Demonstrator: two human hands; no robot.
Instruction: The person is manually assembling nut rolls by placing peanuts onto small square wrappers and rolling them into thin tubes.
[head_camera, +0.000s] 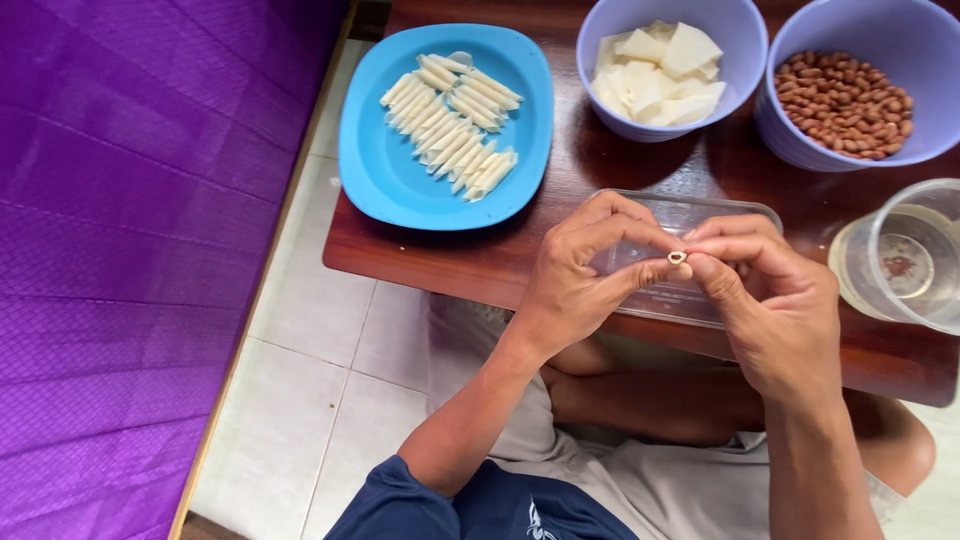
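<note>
Pinching a tiny white roll (677, 258) w/ both hands, left hand (575, 280) & right hand (770, 300) are closing fingertips on it, just above the clear tray (700, 215). Squeezing softly is keeping its shape, I think.

Clear tray (700, 215) half hidden behind both hands, peanut bowl (880, 40) and plastic cup (905, 260) cut off at the right edge, pinched roll (677, 258) too small to be identified

I sit at a dark wooden table (470, 262) over a pale tiled floor (320, 370), purple quilted cloth (120, 250) on my left.
</note>
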